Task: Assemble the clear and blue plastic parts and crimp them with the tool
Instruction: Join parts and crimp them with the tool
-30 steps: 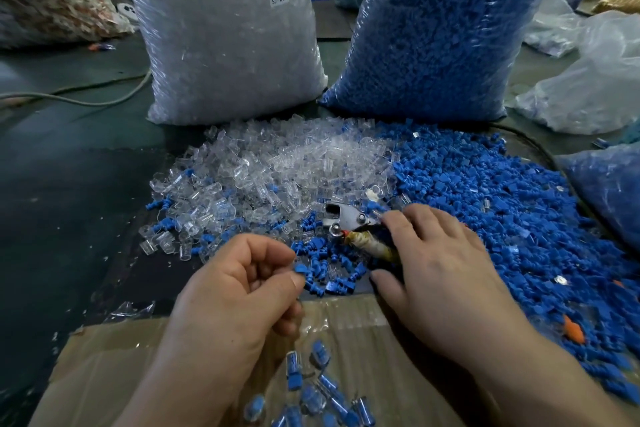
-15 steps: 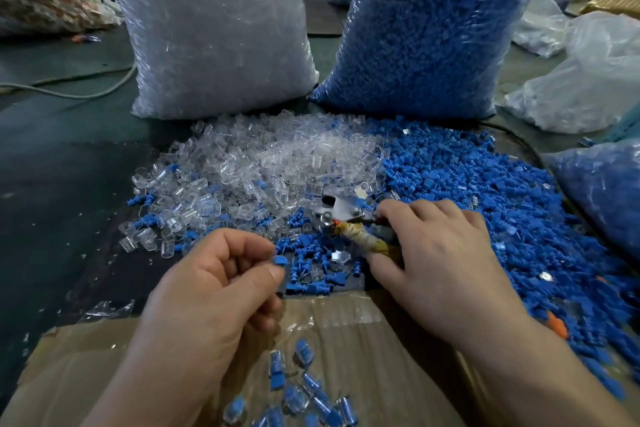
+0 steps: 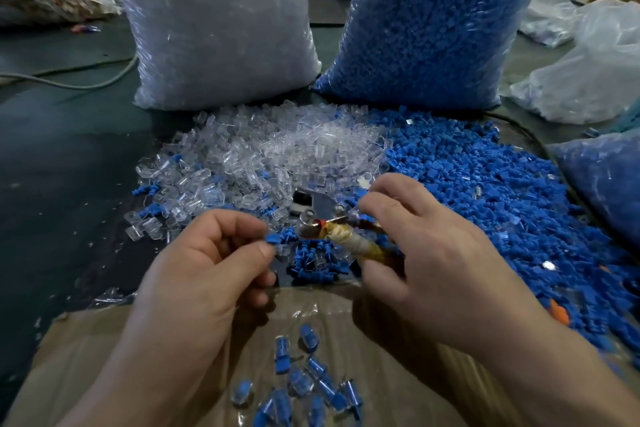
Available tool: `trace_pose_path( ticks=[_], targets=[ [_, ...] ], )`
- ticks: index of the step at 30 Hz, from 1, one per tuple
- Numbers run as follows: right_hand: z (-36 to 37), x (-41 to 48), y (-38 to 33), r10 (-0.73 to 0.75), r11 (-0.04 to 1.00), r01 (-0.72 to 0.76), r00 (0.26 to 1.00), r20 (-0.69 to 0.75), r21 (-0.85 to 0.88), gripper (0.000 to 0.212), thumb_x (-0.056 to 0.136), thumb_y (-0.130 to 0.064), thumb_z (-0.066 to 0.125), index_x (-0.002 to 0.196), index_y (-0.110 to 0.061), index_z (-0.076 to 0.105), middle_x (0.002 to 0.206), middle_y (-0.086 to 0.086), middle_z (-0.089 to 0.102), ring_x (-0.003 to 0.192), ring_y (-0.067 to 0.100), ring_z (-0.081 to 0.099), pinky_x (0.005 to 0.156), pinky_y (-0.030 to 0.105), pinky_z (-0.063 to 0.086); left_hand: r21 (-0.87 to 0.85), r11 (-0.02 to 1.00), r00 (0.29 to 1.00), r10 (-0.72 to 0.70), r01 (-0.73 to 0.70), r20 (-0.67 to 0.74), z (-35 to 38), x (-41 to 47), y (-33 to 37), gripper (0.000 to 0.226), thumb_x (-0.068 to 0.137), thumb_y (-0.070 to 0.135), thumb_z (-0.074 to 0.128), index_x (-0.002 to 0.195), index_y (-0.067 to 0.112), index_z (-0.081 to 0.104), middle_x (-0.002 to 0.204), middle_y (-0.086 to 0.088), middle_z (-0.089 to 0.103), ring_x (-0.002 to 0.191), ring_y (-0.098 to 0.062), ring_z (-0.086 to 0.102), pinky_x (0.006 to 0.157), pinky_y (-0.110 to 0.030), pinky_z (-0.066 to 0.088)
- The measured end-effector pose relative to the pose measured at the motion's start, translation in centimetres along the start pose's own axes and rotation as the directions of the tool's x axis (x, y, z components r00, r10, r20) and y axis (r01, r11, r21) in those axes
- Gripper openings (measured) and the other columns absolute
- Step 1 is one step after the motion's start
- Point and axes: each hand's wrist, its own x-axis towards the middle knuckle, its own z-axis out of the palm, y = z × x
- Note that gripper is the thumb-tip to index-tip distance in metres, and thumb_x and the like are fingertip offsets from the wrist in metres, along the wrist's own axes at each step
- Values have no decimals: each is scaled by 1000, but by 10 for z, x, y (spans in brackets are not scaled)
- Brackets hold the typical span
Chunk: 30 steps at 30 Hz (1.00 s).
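My left hand (image 3: 211,263) pinches a small blue plastic part (image 3: 277,238) between thumb and forefinger, with a clear part just under it. My right hand (image 3: 426,253) grips the crimp tool (image 3: 332,222) by its tape-wrapped handle, its metal jaws pointing left toward the blue part and lifted above the table. A heap of clear parts (image 3: 263,156) lies in the middle and a heap of blue parts (image 3: 485,191) to its right. Several assembled clear-and-blue pieces (image 3: 304,378) lie on the cardboard below my hands.
A big bag of clear parts (image 3: 214,28) and a big bag of blue parts (image 3: 433,17) stand behind the heaps. The cardboard box flap (image 3: 86,357) lies near me. More plastic bags (image 3: 588,73) sit at the right, and a cable (image 3: 69,81) runs at the far left.
My right hand has picked the crimp tool up off the pile and brought it toward my left hand. My left hand has risen slightly with the blue part.
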Motion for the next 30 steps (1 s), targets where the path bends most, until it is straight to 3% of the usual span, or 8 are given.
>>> trace_pose_path(
  ticks=[2,5,10,14,22,26,30],
  targets=[
    [-1,-1,-1,-29,999,29,999,37,-14,62,77,-54,33,133,-31,48,126,-13,52,103,12,53,90,31,47,-4,1000,1000,-10,10,1,1,0,0,27,83,2,68,82,29,75,67,-4,71,55,-15,65,48,-23,54],
    [-2,-2,-4,-66,997,64,996,57,33,60,76,-53,35,130,-32,50,107,-14,61,99,11,53,87,25,44,-47,999,1000,-21,22,19,0,-1,0,19,69,12,71,81,27,75,71,-6,72,57,-16,66,50,-24,53],
    [-1,-5,-6,-114,993,113,991,62,19,67,77,-54,36,138,-31,48,119,-19,58,107,4,48,93,21,35,-107,994,998,14,-7,67,-1,-3,-1,19,66,17,66,82,23,74,74,-5,71,62,-15,66,52,-26,53],
    [-3,-7,-5,-144,989,143,989,40,26,65,78,-52,40,137,-26,51,121,-15,60,111,8,52,97,27,43,-67,995,994,73,-68,77,-2,-6,0,19,67,19,67,84,24,74,75,-5,72,65,-17,69,57,-30,57],
    [0,-5,-7,-163,986,163,986,-21,-30,51,74,-48,63,119,-22,67,93,-11,69,86,13,63,80,29,50,33,990,987,130,-134,93,-1,-12,10,19,67,22,65,83,27,73,73,-6,71,62,-16,68,52,-24,56],
    [-2,-4,-10,-144,989,144,990,-7,-24,43,74,-51,59,110,-29,67,85,-18,65,78,8,60,72,17,37,90,982,984,160,-167,81,-2,-13,12,23,79,6,67,83,29,72,75,-8,71,62,-18,68,54,-24,58],
    [0,-5,-9,-138,990,139,990,-27,21,37,80,-57,49,107,-34,63,83,-22,60,76,2,54,71,14,34,97,976,980,192,-196,43,2,-16,14,20,73,15,70,84,31,72,74,-4,72,60,-13,68,52,-20,55]
  ],
)
